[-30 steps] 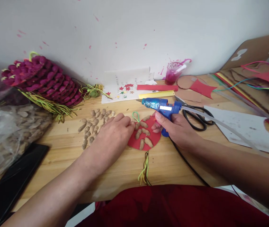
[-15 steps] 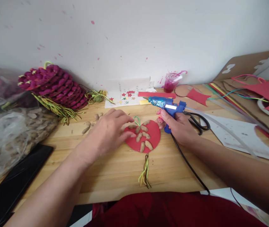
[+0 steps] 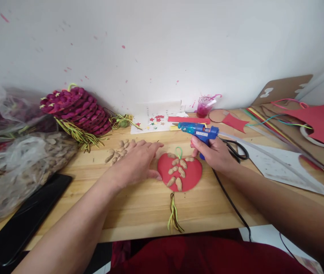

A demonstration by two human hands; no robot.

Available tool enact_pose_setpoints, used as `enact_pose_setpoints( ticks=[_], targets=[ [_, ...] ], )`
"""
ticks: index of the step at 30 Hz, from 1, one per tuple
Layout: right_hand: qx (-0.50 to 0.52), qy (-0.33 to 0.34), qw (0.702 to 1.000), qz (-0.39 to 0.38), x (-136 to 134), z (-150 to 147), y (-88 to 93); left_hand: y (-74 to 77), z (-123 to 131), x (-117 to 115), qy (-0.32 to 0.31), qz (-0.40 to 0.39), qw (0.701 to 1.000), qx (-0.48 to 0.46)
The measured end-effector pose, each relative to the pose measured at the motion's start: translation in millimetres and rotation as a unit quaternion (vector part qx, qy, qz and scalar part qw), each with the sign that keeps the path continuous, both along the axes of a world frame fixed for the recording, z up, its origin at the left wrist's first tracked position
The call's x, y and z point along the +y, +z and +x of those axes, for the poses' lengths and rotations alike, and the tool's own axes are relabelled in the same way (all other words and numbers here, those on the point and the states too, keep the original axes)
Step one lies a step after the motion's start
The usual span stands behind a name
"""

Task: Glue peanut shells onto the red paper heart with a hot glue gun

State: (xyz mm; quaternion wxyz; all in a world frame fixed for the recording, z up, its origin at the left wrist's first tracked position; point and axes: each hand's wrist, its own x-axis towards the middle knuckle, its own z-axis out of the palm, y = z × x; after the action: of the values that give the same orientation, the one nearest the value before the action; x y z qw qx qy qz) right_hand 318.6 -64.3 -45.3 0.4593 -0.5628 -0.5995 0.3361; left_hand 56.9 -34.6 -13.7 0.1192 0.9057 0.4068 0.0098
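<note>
A red heart-shaped card (image 3: 192, 176) lies flat on the wooden table (image 3: 139, 207), with several peanuts stuck on it, a green loop at its top and a yarn tassel (image 3: 173, 215) below. My left hand (image 3: 135, 163) rests just left of the heart, fingers stretched out flat and holding nothing; the thumb tip touches the heart's left edge. My right hand (image 3: 215, 154) is closed round the handle of a blue glue gun (image 3: 197, 130), its nozzle pointing left above the heart. A small heap of loose peanuts (image 3: 118, 152) lies beyond my left hand.
A magenta craft piece (image 3: 76, 110) with green yarn sits at the back left. Plastic bags (image 3: 19, 163) of peanuts and a black flat object (image 3: 22, 220) lie left. Black scissors (image 3: 237, 148), a pink cup (image 3: 204, 105), a star sheet (image 3: 156, 120), and cardboard and red cutouts (image 3: 318, 118) fill the right.
My left hand has come off the heart and now lies flat beside it. The heart sits more upright in view. The glue gun stays held above it.
</note>
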Motion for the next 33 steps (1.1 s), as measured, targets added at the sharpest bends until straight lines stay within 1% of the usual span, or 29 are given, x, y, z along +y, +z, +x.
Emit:
enact_pose_setpoints(
  ticks=[2, 5, 7, 9, 11, 13, 16, 18, 20, 25, 27, 30, 32, 33],
  targets=[
    [0.004, -0.003, 1.000, -0.006, 0.8, 2.1, 0.4, -3.0, -1.5, 0.6, -0.009, 0.016, 1.000, -0.008],
    [-0.020, -0.008, 1.000, 0.005, 1.7, 5.2, -1.0, -5.1, -1.9, 1.7, -0.009, 0.031, 0.999, -0.013],
    [-0.031, -0.009, 0.999, 0.006, 2.2, 7.1, -2.9, -2.9, -0.5, 2.6, -0.003, 0.030, 0.999, -0.016],
    [-0.031, -0.006, 0.999, 0.004, 2.9, 8.4, -5.0, 3.2, 0.5, 4.1, 0.012, 0.022, 0.999, -0.023],
    [-0.031, -0.009, 0.999, 0.003, 3.5, 9.1, -6.6, 12.2, -1.1, 6.5, 0.050, 0.014, 0.998, -0.040],
    [-0.026, -0.014, 1.000, 0.000, 4.0, 8.8, -7.0, 22.1, -6.7, 10.3, 0.110, 0.026, 0.992, -0.049],
    [0.011, -0.009, 1.000, -0.012, 4.2, 7.5, -5.7, 32.7, -20.4, 17.8, 0.185, 0.070, 0.980, -0.007],
    [0.030, -0.004, 0.999, -0.018, 4.1, 6.8, -4.9, 34.9, -29.8, 23.3, 0.212, 0.098, 0.972, 0.036],
    [0.025, -0.004, 1.000, -0.018, 4.1, 6.7, -5.3, 34.5, -37.0, 28.1, 0.227, 0.111, 0.966, 0.059],
    [0.023, -0.018, 0.999, -0.025, 5.0, 9.0, -11.5, 33.6, -43.2, 33.2, 0.273, 0.121, 0.953, 0.051],
    [0.042, -0.026, 0.998, -0.033, 6.0, 9.6, -13.2, 33.3, -42.9, 32.8, 0.266, 0.100, 0.958, 0.034],
    [0.107, -0.023, 0.993, -0.050, 7.9, 9.2, -12.5, 30.5, -42.3, 32.4, 0.219, 0.050, 0.974, -0.039],
    [0.153, -0.021, 0.986, -0.059, 9.1, 8.4, -11.1, 28.9, -42.0, 32.7, 0.210, 0.056, 0.973, -0.073],
    [0.169, -0.023, 0.983, -0.062, 9.5, 8.1, -10.5, 28.9, -41.6, 32.8, 0.215, 0.066, 0.972, -0.072]
  ],
)
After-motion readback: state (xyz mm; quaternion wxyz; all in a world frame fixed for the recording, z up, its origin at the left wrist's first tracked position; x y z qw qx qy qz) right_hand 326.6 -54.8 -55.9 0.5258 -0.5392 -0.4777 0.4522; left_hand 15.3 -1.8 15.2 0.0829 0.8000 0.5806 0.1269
